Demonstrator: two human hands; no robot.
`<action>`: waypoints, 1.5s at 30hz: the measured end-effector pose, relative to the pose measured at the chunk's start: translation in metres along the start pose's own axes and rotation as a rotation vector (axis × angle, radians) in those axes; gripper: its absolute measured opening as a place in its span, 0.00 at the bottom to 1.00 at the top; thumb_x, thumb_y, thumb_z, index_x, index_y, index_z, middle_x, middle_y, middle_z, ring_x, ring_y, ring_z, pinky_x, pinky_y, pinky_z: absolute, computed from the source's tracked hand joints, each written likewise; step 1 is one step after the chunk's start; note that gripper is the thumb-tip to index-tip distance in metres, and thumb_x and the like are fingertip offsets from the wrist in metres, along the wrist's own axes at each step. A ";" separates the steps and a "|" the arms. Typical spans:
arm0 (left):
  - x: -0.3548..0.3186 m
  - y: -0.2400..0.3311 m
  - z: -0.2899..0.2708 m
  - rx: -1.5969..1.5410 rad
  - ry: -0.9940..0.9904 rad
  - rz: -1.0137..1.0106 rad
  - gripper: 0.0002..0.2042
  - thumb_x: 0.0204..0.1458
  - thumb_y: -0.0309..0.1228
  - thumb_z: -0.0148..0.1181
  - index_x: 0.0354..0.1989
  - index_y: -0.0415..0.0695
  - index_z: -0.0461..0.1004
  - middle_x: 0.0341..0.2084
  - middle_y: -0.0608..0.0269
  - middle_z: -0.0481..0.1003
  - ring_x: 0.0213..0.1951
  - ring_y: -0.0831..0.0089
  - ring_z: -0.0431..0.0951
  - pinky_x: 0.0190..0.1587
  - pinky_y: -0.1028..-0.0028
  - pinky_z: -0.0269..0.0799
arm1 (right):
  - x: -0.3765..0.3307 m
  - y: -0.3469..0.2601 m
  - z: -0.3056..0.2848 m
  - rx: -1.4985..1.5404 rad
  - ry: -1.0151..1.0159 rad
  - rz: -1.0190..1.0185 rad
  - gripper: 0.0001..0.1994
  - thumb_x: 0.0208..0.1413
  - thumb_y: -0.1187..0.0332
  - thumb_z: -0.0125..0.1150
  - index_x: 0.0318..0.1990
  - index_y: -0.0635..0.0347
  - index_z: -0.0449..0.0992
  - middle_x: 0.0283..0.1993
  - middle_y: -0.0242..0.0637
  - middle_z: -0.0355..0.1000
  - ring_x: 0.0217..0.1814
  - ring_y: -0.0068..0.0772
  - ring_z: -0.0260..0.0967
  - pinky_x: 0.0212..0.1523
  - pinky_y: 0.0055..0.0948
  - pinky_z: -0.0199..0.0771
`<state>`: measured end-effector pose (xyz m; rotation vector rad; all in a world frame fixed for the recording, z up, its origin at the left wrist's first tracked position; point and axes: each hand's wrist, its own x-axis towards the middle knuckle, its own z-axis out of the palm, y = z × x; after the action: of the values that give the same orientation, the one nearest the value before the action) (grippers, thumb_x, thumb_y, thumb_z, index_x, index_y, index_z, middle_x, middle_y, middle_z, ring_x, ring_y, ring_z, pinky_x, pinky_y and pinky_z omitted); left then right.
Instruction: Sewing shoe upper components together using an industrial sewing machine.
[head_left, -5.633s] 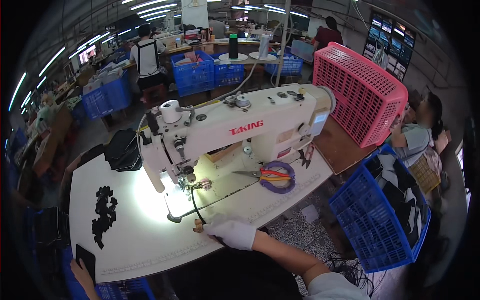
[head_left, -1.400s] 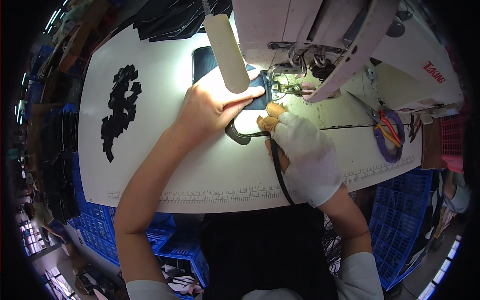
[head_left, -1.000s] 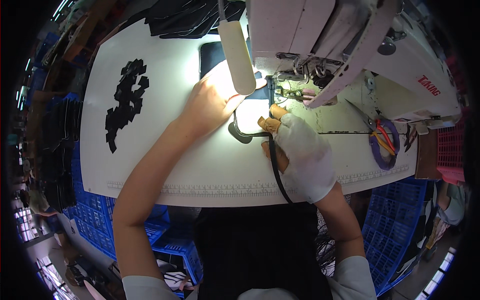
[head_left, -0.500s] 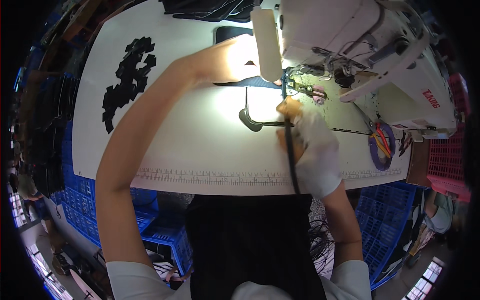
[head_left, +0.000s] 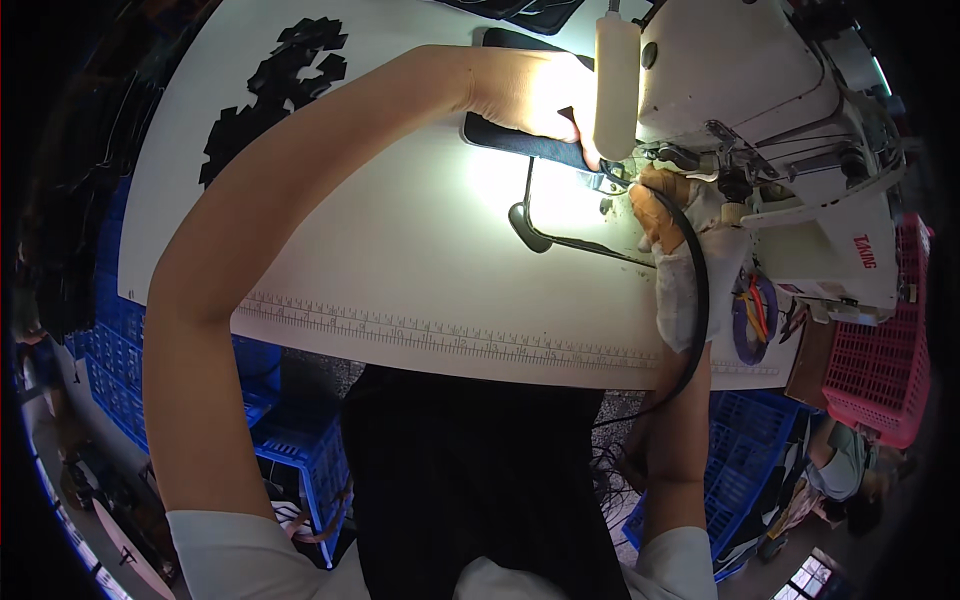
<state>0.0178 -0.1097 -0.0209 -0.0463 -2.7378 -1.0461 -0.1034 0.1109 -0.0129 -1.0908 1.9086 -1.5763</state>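
My left hand [head_left: 545, 92] is closed on a dark fabric piece [head_left: 492, 134] under the sewing machine's lamp. The lamp's glare washes out some of its fingers. A thin black strip [head_left: 703, 290] runs from the fabric edge by the needle area, over my right hand and down toward my lap. My right hand [head_left: 675, 235], in a white glove with tan-covered fingertips, is curled at the strip beside the presser area of the sewing machine [head_left: 735, 75]. The lamp [head_left: 616, 90] and my fingers hide the stitching point.
A black knee-shaped bar [head_left: 530, 228] lies on the white table [head_left: 400, 250], whose front edge bears a printed ruler. Small black pieces [head_left: 250, 125] lie in a heap at left. Scissors and coloured-handled tools [head_left: 755, 310] rest at right, near a pink basket [head_left: 875, 370]. Blue crates [head_left: 300, 450] stand below.
My right hand has moved up and in toward the machine, and the strip now bows out over it to the right. The left hand stays on the fabric. The whole view has shifted.
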 end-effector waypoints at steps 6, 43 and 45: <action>-0.001 0.008 -0.007 0.047 -0.066 -0.094 0.18 0.47 0.22 0.52 0.38 0.54 0.87 0.37 0.75 0.84 0.24 0.79 0.65 0.29 0.81 0.62 | -0.004 -0.005 0.004 0.034 0.001 0.033 0.11 0.51 0.69 0.71 0.41 0.64 0.83 0.33 0.33 0.79 0.26 0.19 0.67 0.26 0.16 0.68; -0.039 0.039 0.058 0.585 0.346 0.095 0.09 0.53 0.30 0.55 0.34 0.53 0.84 0.20 0.62 0.76 0.19 0.65 0.70 0.32 0.70 0.68 | 0.010 0.028 0.005 0.121 -0.004 -0.089 0.11 0.56 0.71 0.66 0.45 0.66 0.81 0.38 0.38 0.78 0.27 0.20 0.67 0.30 0.18 0.69; -0.040 0.040 0.056 0.564 0.396 0.138 0.08 0.53 0.30 0.55 0.30 0.51 0.82 0.19 0.62 0.76 0.19 0.66 0.70 0.32 0.70 0.68 | 0.011 0.029 0.002 0.112 -0.015 -0.065 0.11 0.56 0.72 0.65 0.45 0.66 0.81 0.38 0.37 0.78 0.28 0.19 0.67 0.31 0.18 0.69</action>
<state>0.0502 -0.0408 -0.0435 0.0541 -2.5092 -0.1915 -0.1168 0.1025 -0.0393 -1.1234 1.7690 -1.6834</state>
